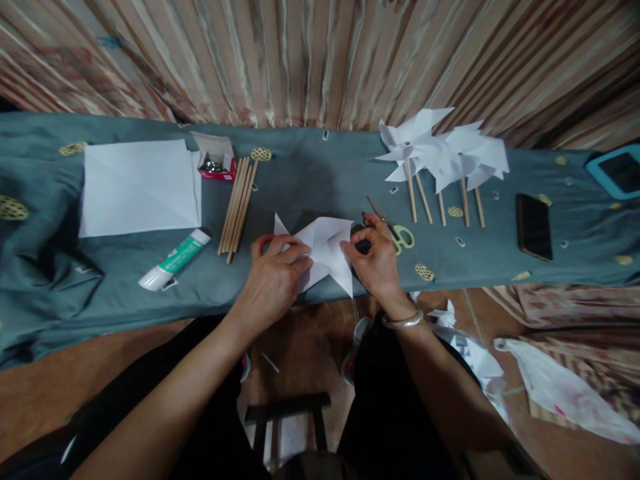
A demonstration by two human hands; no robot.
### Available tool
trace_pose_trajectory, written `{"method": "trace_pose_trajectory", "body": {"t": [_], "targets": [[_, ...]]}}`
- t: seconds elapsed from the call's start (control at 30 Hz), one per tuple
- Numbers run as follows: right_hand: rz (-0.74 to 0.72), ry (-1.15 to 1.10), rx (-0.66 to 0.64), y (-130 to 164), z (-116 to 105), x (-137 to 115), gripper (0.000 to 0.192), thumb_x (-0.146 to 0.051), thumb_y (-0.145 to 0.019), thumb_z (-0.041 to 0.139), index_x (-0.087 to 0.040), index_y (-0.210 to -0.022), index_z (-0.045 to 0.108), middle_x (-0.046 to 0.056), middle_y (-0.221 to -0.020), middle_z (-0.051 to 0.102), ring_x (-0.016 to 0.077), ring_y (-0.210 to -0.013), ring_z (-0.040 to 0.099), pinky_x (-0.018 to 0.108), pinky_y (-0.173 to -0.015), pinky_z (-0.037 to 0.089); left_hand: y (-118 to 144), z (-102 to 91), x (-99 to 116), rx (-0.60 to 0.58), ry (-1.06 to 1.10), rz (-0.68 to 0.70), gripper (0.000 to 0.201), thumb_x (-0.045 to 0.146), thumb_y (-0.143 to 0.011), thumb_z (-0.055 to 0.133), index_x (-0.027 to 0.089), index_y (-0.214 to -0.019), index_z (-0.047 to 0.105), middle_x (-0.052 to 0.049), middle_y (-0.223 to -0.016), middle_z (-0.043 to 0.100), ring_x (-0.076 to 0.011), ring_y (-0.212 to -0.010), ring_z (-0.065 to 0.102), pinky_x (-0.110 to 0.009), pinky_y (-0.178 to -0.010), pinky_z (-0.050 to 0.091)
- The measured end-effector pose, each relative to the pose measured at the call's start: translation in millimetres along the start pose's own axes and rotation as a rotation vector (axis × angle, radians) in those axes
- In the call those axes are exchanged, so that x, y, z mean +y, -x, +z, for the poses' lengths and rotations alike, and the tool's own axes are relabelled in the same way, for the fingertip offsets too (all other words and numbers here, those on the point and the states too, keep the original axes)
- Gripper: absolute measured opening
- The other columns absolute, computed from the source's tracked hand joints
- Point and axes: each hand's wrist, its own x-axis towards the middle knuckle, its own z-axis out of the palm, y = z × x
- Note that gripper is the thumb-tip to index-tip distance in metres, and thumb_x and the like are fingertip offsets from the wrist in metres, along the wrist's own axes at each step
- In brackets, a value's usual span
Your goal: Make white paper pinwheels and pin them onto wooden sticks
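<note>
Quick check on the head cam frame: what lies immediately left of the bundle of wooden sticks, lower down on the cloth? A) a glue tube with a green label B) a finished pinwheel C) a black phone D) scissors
A: the glue tube lies angled on the grey cloth just left of and below the wooden sticks, while the scissors, phone and finished pinwheels all sit to the right of the hands.

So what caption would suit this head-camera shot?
Both hands fold a white paper pinwheel beside wooden sticks.
</note>
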Motion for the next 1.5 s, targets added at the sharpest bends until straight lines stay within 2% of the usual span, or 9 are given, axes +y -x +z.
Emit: {"method": "trace_pose_trajectory", "body": {"t": [0.2, 0.37, 0.6, 0.8, 1.13, 1.3, 1.5], "targets": [[-0.076, 0.001, -0.013, 5, -4, -9, 0.002, -0.021, -0.081, 0.061, -0.021, -0.08, 0.06, 0.013, -0.122, 0.063, 0.0279, -0.118, 0.059, 0.051, -0.101, 0.045, 0, 0.4, 0, -0.009, 0.013, 0.002, 0.021, 0.011, -0.089, 0.052, 0.02, -0.094, 0.071, -0.006, -0.109, 0.072, -0.0278, -0.112, 0.056, -0.055, -0.097, 0.034], [-0.227, 0.081, -0.052, 11, -12, -20, 0.009, -0.019, -0.088, 0.055, -0.023, -0.086, 0.062, 0.008, -0.11, 0.067, 0.0248, -0.106, 0.06, 0.046, -0.094, 0.048, 0, 1.9, -1, -0.005, 0.016, -0.001, 0.023, 0.01, -0.088, 0.052, 0.021, -0.095, 0.071, -0.006, -0.109, 0.072, -0.0273, -0.112, 0.055, -0.055, -0.098, 0.033], [-0.413, 0.158, -0.144, 18, -15, -27, 0.017, -0.019, -0.095, 0.049, -0.02, -0.099, 0.066, 0.009, -0.109, 0.068, 0.0248, -0.102, 0.06, 0.043, -0.089, 0.05, 0, 1.2, 0, -0.012, -0.001, -0.005, 0.022, 0.011, -0.089, 0.052, 0.021, -0.095, 0.07, -0.006, -0.111, 0.072, -0.0272, -0.112, 0.056, -0.055, -0.099, 0.033], [-0.457, 0.199, -0.227, 22, -14, -23, 0.021, -0.018, -0.096, 0.048, -0.021, -0.105, 0.066, 0.009, -0.111, 0.068, 0.0251, -0.102, 0.058, 0.043, -0.088, 0.049, 1, 2.9, -1, 0.015, -0.012, 0.017, 0.018, 0.014, -0.091, 0.054, 0.02, -0.094, 0.07, -0.005, -0.11, 0.072, -0.0266, -0.11, 0.056, -0.053, -0.098, 0.032], [-0.524, 0.237, -0.244, 24, -14, -21, 0.022, -0.019, -0.096, 0.047, -0.019, -0.108, 0.065, 0.009, -0.114, 0.067, 0.0243, -0.104, 0.056, 0.041, -0.089, 0.047, 1, 3.2, -1, 0.004, -0.021, 0.013, 0.019, 0.02, -0.092, 0.052, 0.021, -0.094, 0.071, -0.004, -0.112, 0.071, -0.0282, -0.112, 0.055, -0.052, -0.1, 0.029], [-0.567, 0.261, -0.216, 24, -14, -22, 0.019, -0.018, -0.096, 0.048, -0.016, -0.104, 0.065, 0.011, -0.11, 0.068, 0.0239, -0.102, 0.057, 0.039, -0.086, 0.048, 1, 5.1, -1, 0.023, -0.033, 0.018, 0.019, 0.018, -0.091, 0.053, 0.023, -0.094, 0.071, -0.004, -0.112, 0.071, -0.0284, -0.111, 0.055, -0.051, -0.099, 0.029], [-0.548, 0.28, -0.245, 23, -16, -23, 0.02, -0.019, -0.096, 0.048, -0.017, -0.106, 0.066, 0.01, -0.113, 0.067, 0.0242, -0.103, 0.056, 0.04, -0.086, 0.048, 2, 6.4, -1, 0.048, -0.055, 0.034, 0.02, 0.017, -0.092, 0.051, 0.021, -0.093, 0.07, -0.004, -0.111, 0.07, -0.0264, -0.11, 0.055, -0.049, -0.1, 0.028]]}}
